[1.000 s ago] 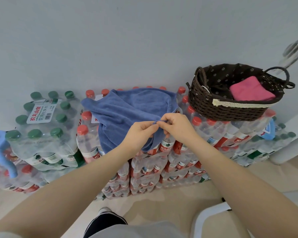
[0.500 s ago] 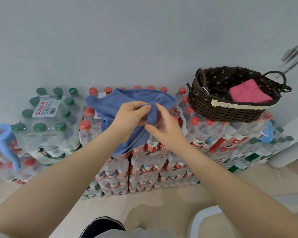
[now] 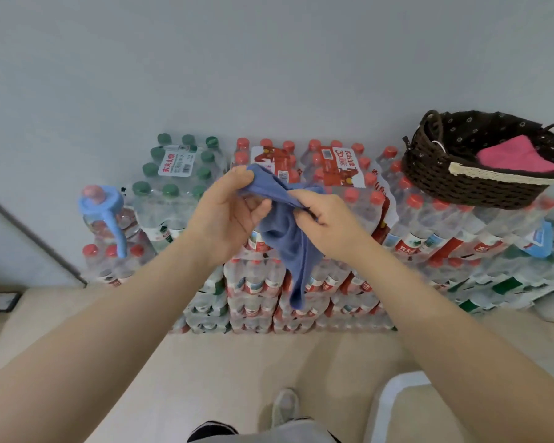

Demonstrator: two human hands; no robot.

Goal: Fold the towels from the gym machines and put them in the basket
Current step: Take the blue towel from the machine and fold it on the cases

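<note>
1. Blue towel [image 3: 285, 238] is held up in front of the stacked water bottles [image 3: 343, 276], one end pinched by the left hand [image 3: 227, 215].
2. Its upper edge is gripped by the right hand [image 3: 327, 219]; the rest hangs down.
3. Pink towel [image 3: 518, 156] is seen inside the wicker basket [image 3: 467, 187] atop the bottles.

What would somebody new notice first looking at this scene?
Dead centre, both hands, left and right, hold a blue towel in the air, its tail hanging down. Behind them a wall of shrink-wrapped water bottles is stacked against the wall. At upper right a dark wicker basket sits on the bottles with a pink towel inside.
</note>
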